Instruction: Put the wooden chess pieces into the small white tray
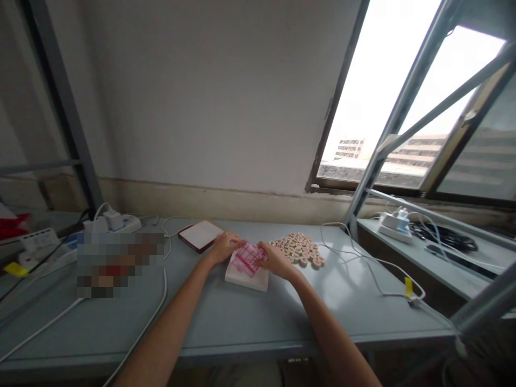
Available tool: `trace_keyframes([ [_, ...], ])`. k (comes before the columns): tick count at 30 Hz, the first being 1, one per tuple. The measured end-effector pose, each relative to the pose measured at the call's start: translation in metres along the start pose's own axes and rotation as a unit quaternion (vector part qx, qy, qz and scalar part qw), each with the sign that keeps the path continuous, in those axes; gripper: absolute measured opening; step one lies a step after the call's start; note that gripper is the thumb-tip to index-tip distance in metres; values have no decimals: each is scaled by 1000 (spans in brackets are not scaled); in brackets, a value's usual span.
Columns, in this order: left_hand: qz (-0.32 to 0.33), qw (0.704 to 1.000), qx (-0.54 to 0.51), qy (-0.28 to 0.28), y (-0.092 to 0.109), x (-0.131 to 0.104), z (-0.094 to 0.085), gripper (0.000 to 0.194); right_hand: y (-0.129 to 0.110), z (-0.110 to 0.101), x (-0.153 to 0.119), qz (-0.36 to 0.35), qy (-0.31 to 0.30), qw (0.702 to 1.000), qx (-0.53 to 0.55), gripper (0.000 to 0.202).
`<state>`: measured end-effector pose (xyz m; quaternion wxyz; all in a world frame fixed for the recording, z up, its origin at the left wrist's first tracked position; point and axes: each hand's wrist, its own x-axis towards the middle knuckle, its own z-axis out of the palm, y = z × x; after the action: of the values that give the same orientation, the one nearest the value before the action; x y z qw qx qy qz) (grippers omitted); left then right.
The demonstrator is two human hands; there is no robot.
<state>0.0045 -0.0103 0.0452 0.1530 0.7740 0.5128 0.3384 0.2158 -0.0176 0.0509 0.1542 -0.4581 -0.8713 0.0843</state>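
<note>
A thin, crumpled sheet with pink-red grid lines (249,259) lies over a shallow white box (246,280) near the middle of the desk. My left hand (226,247) has its fingers closed at the sheet's far left edge. At the right edge, my right hand (277,261) pinches the sheet between thumb and fingers. Just right of that hand, many round wooden game pieces (298,249) with marks on top are spread in a loose pile. A dark red box lid (200,235), its pale inside facing up, lies behind and left of my left hand.
White cables run over the desk (226,322) on the left and right (371,263). Power strips with plugs stand at the far left (116,220) and on the right-hand shelf (395,223). A blurred-out patch (121,263) covers part of the left side. Metal posts (363,193) rise beside the window.
</note>
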Motion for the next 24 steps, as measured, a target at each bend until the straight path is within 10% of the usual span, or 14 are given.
trace_keyframes([
  [15, 30, 995, -21, -93, 6, -4, 2, 32, 6, 2, 8, -2, 36, 998, 46, 29],
  [24, 55, 997, 4, -48, -6, -4, 6, 25, -4, 6, 2, -16, -26, 997, -73, 31],
])
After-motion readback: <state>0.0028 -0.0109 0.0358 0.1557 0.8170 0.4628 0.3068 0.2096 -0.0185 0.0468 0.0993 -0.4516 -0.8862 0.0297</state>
